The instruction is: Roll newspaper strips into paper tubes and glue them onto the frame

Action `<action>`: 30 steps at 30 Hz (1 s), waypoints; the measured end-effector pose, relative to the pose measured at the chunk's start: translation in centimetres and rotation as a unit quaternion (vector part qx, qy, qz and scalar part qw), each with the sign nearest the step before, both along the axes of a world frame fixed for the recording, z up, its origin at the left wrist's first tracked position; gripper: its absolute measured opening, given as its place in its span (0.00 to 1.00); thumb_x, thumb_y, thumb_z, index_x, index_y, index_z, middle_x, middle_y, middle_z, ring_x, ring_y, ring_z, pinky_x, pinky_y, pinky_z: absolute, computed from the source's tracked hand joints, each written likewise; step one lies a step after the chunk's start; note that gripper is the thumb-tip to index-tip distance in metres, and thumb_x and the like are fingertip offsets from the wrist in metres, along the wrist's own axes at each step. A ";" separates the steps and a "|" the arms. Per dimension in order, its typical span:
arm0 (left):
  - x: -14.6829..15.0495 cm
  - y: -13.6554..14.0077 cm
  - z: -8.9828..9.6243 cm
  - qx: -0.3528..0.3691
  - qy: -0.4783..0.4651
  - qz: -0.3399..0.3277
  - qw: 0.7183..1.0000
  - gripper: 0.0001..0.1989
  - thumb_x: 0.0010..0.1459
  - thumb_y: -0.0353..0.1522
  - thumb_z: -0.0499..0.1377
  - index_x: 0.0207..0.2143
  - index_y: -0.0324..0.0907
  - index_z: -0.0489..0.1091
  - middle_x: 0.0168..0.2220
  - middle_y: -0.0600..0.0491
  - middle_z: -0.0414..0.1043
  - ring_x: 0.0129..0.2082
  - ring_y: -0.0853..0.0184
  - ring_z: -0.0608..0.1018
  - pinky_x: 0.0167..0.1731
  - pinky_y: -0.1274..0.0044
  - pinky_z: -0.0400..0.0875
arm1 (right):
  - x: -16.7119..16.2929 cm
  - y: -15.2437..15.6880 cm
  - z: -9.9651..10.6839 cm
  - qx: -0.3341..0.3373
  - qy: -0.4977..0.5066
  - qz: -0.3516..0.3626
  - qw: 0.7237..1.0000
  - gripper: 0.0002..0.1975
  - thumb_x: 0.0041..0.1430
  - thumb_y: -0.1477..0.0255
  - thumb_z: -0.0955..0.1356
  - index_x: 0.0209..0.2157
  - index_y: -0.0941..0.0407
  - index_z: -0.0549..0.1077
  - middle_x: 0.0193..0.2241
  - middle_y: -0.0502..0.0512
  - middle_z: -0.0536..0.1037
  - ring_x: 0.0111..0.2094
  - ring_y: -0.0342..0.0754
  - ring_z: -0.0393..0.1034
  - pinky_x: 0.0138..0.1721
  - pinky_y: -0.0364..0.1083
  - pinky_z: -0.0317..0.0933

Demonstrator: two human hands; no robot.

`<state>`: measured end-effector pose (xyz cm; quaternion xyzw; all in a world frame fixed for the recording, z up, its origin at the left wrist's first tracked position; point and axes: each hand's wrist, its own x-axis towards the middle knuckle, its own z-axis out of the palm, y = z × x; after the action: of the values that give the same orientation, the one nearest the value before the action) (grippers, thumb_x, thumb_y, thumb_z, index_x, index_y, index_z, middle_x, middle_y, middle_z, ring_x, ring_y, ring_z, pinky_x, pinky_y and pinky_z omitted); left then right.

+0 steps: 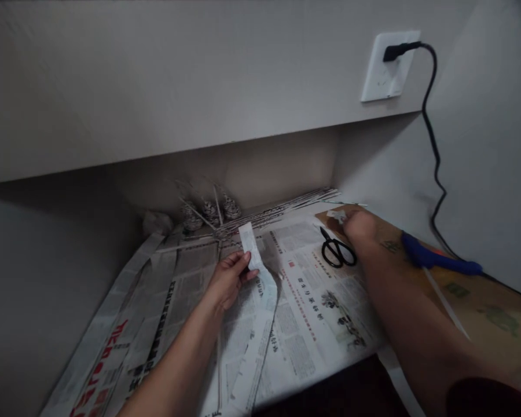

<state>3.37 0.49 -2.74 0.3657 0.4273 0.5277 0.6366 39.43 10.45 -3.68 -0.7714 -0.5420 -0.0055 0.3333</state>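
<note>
Between the thumb and fingers of my left hand is a long strip of newspaper. Its short end stands up past my fingertips and the rest trails down toward the table's front edge. My right hand reaches to the far right, over brown cardboard, with its fingers closed and partly blurred. At its fingertips is a small crumpled whitish thing, whose kind does not show clearly. Black-handled scissors lie on the newspaper sheets, just left of my right forearm.
Thin rolled paper sticks lie along the back. Small woven cones stand at the back left. A blue glue gun rests on the cardboard; a black cord runs down from the wall socket. A wall panel overhangs the table's back.
</note>
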 end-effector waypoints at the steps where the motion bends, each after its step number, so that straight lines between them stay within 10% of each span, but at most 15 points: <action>1: 0.0 -0.1 0.0 0.005 0.001 -0.001 1.000 0.15 0.39 0.36 0.70 0.29 0.39 0.74 0.30 0.54 0.71 0.26 0.75 0.74 0.28 0.81 0.74 | 0.1 -0.1 0.1 -0.010 -0.003 -0.029 1.000 0.10 0.53 0.70 0.66 0.28 0.62 0.75 0.30 0.72 0.74 0.38 0.63 0.68 0.33 0.53 0.56; 8: 0.5 -0.3 -0.1 0.020 0.026 0.012 0.999 0.16 0.39 0.41 0.69 0.25 0.38 0.73 0.26 0.54 0.69 0.23 0.75 0.71 0.25 0.81 0.73 | -3.5 -2.4 2.3 0.055 -0.101 -0.089 0.989 0.23 0.48 0.60 0.71 0.38 0.65 0.74 0.41 0.77 0.72 0.43 0.65 0.66 0.36 0.52 0.58; 12: 0.6 -0.3 -0.2 0.038 0.025 0.031 0.998 0.16 0.41 0.41 0.68 0.28 0.39 0.74 0.27 0.54 0.70 0.25 0.73 0.72 0.26 0.80 0.73 | -10.6 -4.6 3.4 0.044 -0.005 0.256 0.966 0.16 0.54 0.59 0.67 0.29 0.58 0.77 0.30 0.60 0.77 0.36 0.54 0.69 0.36 0.48 0.60; 16: 0.4 -0.1 -0.3 0.037 0.054 0.069 0.995 0.18 0.40 0.43 0.67 0.31 0.40 0.74 0.28 0.52 0.73 0.23 0.73 0.72 0.21 0.82 0.68 | -17.3 -6.6 2.6 -0.115 0.204 0.522 0.820 0.15 0.47 0.58 0.71 0.29 0.56 0.78 0.22 0.48 0.76 0.27 0.46 0.69 0.27 0.42 0.59; 26: 0.9 -0.2 -1.0 0.038 0.102 0.015 0.994 0.17 0.41 0.42 0.67 0.28 0.38 0.74 0.24 0.53 0.72 0.20 0.74 0.69 0.18 0.82 0.63 | -18.3 -6.1 -1.1 -0.137 0.390 0.408 0.814 0.18 0.38 0.60 0.75 0.28 0.59 0.77 0.23 0.49 0.77 0.23 0.44 0.69 0.23 0.41 0.60; 30: 0.1 0.3 -0.9 0.044 0.114 0.056 0.991 0.16 0.42 0.43 0.66 0.25 0.39 0.70 0.21 0.57 0.68 0.18 0.75 0.68 0.16 0.83 0.61 | -18.0 -6.0 -0.8 -0.155 0.459 0.411 0.772 0.17 0.39 0.60 0.75 0.26 0.60 0.75 0.21 0.48 0.75 0.21 0.40 0.65 0.23 0.40 0.57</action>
<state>3.49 0.78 -3.67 0.4262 0.4932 0.5360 0.5365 21.44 4.47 -4.44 -0.4266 -0.5836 0.5711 0.3890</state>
